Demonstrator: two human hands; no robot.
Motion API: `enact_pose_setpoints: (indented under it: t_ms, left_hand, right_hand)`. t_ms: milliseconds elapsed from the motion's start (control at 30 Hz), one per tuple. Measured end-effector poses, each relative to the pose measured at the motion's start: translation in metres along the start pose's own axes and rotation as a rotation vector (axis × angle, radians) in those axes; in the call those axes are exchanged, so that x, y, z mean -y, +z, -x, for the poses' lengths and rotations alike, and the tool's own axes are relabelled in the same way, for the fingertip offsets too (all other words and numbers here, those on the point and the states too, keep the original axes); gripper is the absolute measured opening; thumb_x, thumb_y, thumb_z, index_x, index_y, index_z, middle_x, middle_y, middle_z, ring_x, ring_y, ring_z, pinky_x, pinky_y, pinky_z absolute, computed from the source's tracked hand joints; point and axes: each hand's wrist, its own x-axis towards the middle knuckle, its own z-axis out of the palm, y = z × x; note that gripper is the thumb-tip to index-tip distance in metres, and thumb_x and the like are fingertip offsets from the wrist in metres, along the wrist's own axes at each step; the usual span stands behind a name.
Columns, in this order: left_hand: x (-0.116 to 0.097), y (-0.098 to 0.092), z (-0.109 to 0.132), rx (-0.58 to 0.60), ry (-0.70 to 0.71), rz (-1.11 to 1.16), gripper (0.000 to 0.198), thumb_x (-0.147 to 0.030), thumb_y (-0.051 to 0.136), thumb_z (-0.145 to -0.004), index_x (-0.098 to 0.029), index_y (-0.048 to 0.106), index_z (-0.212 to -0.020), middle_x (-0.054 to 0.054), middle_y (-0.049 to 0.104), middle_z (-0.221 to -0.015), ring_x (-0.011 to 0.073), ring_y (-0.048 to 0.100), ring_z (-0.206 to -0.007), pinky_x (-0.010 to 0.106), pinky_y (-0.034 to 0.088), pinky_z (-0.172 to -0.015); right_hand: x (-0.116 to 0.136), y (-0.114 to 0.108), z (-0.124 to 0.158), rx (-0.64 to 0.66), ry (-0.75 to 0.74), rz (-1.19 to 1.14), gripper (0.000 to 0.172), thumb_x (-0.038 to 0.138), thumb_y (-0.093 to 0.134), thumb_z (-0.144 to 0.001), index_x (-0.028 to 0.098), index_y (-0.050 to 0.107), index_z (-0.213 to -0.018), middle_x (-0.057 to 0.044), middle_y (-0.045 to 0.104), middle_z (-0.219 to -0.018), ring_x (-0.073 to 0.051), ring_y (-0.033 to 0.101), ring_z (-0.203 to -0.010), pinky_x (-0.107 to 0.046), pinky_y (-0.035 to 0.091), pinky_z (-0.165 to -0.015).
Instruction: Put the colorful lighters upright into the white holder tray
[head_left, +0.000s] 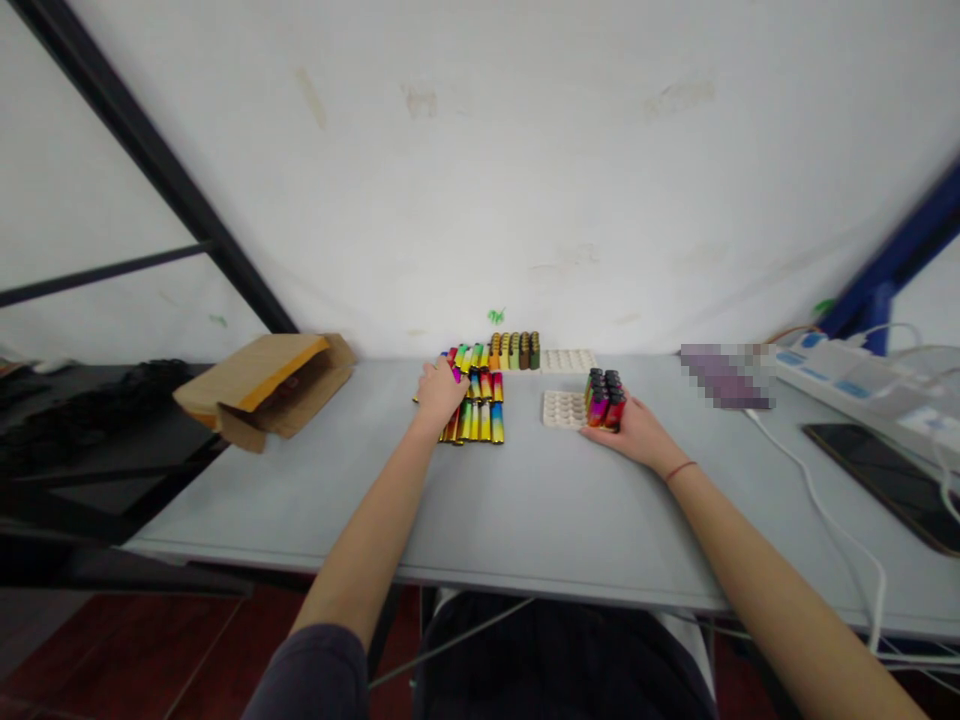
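My left hand reaches over several shiny, multicoloured small tubes lying in rows on the table. Its fingers are curled down among them, around a tube partly hidden beneath. My right hand is wrapped around the right side of an upright cluster of red and purple tubes with black tops. The cluster stands at the right end of a white tray with round hollows; the hollows to its left hold nothing. Whether my right palm also touches the tray is hidden.
Against the wall, upright gold-topped tubes stand beside another white hollowed tray. An open brown paper bag lies at the left. On the right are a power strip, a phone, a white cable and a blurred purple item.
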Motion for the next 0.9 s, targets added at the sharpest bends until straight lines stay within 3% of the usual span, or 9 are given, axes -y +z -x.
enact_pose_setpoints:
  t_ms: [167,300,467,633,767,900]
  left_hand:
    - [-0.003,0.006,0.004,-0.067,-0.025,0.007,0.064,-0.048,0.050,-0.093,-0.021,0.041,-0.150,0.022,0.053,-0.136,0.0380,0.059,-0.120,0.047,0.051,-0.095]
    - [-0.002,0.013,0.005,-0.059,-0.061,0.020,0.061,-0.052,0.044,-0.095,-0.019,0.050,-0.146,0.023,0.055,-0.135,0.0394,0.056,-0.122,0.050,0.049,-0.096]
    - [0.001,0.023,0.006,-0.161,-0.065,0.026,0.055,-0.049,0.042,-0.096,-0.019,0.059,-0.139,0.021,0.055,-0.140,0.0374,0.049,-0.130,0.052,0.043,-0.105]
    - [0.002,0.028,0.002,-0.104,-0.046,0.082,0.059,-0.047,0.040,-0.098,-0.019,0.052,-0.147,0.019,0.055,-0.143,0.0341,0.049,-0.134,0.049,0.039,-0.111]
    - [0.015,0.019,-0.003,-0.103,-0.020,0.083,0.060,-0.051,0.033,-0.099,-0.020,0.051,-0.148,0.019,0.051,-0.148,0.0328,0.045,-0.139,0.050,0.035,-0.115]
    - [0.046,0.001,-0.001,0.107,0.025,0.052,0.071,-0.069,0.028,-0.094,-0.032,0.042,-0.154,0.016,0.037,-0.161,0.0380,0.032,-0.149,0.066,0.028,-0.114]
  right_hand:
    - [0.001,-0.001,0.000,0.015,0.005,0.012,0.048,0.058,0.067,-0.079,0.019,0.059,-0.106,-0.019,0.066,-0.125,-0.035,0.066,-0.108,-0.049,0.047,-0.103]
    - [0.001,-0.001,0.000,0.029,0.014,0.026,0.043,0.059,0.067,-0.079,0.020,0.060,-0.097,-0.019,0.067,-0.122,-0.035,0.066,-0.106,-0.049,0.047,-0.102]
    - [0.000,0.000,0.000,0.023,0.012,0.028,0.046,0.060,0.066,-0.079,0.020,0.060,-0.101,-0.018,0.068,-0.120,-0.034,0.066,-0.104,-0.050,0.048,-0.100]
    - [0.000,0.000,-0.001,0.021,0.004,0.032,0.048,0.060,0.065,-0.080,0.019,0.059,-0.104,-0.019,0.066,-0.123,-0.035,0.065,-0.108,-0.050,0.046,-0.103]
    - [0.001,-0.001,-0.001,0.034,-0.006,0.033,0.046,0.059,0.064,-0.081,0.019,0.059,-0.103,-0.018,0.066,-0.123,-0.034,0.065,-0.109,-0.049,0.046,-0.103]
    - [0.001,-0.001,0.000,0.021,-0.009,0.021,0.049,0.060,0.064,-0.081,0.019,0.060,-0.107,-0.018,0.066,-0.122,-0.035,0.065,-0.110,-0.051,0.046,-0.102]
